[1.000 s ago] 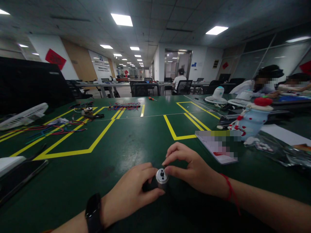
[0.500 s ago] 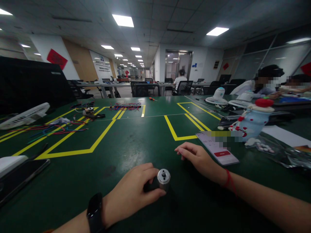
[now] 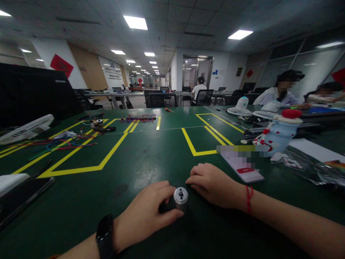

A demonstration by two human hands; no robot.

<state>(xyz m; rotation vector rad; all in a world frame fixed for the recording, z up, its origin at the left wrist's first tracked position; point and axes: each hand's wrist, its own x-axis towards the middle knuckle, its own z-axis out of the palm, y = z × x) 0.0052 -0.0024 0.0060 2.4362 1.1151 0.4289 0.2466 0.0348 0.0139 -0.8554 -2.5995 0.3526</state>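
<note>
My left hand (image 3: 151,208), with a dark band on its wrist, is closed around a small silver cylinder (image 3: 180,196) that looks like a motor. The cylinder stands upright, its round end face with a short central shaft and dark holes turned up. Thumb and fingers grip it from the left, and its lower part is in shadow. Just to the right and slightly beyond is my right hand (image 3: 211,184), loosely bent, thumb apart from the fingers. Nothing shows in it, and it does not touch the cylinder. A red string circles the right wrist. Both hands are low over the green tabletop (image 3: 151,154).
Right of my right hand lies a phone (image 3: 244,167), with a blue snowman-like figure (image 3: 281,135) and plastic bags (image 3: 309,167) beyond. At left are loose wires (image 3: 64,142), a dark phone-like slab (image 3: 25,201) and a monitor (image 3: 35,91). A person (image 3: 280,90) sits at far right.
My right hand has come left and nearer, from beside the phone toward the cylinder. The left hand keeps its grip in nearly the same place.
</note>
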